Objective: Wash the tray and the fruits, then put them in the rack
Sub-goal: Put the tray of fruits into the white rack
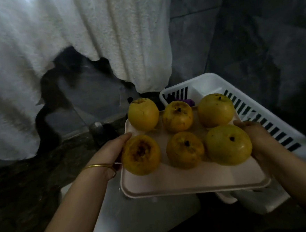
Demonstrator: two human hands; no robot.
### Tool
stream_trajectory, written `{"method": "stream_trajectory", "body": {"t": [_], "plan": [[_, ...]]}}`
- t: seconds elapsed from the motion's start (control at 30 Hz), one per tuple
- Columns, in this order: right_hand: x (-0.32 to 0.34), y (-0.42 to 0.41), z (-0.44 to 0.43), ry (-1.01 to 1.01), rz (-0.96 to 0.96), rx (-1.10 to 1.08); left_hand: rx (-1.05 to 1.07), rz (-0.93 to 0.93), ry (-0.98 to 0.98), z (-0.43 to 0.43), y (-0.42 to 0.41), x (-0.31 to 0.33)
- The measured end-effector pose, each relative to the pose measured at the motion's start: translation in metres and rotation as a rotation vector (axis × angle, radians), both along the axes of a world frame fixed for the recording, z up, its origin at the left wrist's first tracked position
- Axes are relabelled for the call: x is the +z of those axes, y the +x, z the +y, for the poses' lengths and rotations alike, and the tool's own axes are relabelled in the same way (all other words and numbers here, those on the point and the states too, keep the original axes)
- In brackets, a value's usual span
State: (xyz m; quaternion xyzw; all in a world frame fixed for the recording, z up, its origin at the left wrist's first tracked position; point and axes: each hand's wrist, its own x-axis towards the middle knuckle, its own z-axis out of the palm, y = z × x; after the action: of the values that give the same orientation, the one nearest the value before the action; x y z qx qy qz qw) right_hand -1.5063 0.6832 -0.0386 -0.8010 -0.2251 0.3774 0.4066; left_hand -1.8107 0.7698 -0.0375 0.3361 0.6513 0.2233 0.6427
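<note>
A pale pink tray [189, 178] is held level in the air, with several yellow fruits [184, 150] sitting on it in two rows. My left hand [111, 151] grips the tray's left edge, thumb on the rim beside an orange-yellow fruit [141, 154]. On the opposite side my right hand [257, 139] grips the right edge, next to a large greenish-yellow fruit [228, 145]. A white plastic rack [256, 108] with slotted walls stands behind and to the right of the tray, partly hidden by it.
A white towel [107, 37] hangs at the back over a dark tiled wall. A small purple thing [189, 101] lies inside the rack. A white surface [146, 217] lies below the tray. Dark stone floor spreads out at the left.
</note>
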Motion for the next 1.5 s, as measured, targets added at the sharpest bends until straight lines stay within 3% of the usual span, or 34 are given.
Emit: {"method": "stream_trajectory", "body": {"t": [0.27,0.73,0.9,1.27,1.5], "plan": [[-0.011,0.040,-0.018,0.025,0.012,-0.180,-0.040,-0.145,-0.038,0.027,0.076,0.010],[-0.037,0.072,-0.038,0.039,-0.010,-0.409,-0.207,0.006,-0.017,0.073,0.160,0.006],[-0.045,0.082,-0.037,-0.001,-0.082,-0.409,-0.222,0.016,-0.049,0.080,0.175,0.007],[-0.054,0.089,-0.046,-0.122,0.011,-0.399,-0.215,0.040,0.063,0.093,0.200,0.001],[-0.061,0.094,-0.047,-0.157,0.002,-0.393,-0.240,0.033,0.008,0.099,0.207,0.006]]}}
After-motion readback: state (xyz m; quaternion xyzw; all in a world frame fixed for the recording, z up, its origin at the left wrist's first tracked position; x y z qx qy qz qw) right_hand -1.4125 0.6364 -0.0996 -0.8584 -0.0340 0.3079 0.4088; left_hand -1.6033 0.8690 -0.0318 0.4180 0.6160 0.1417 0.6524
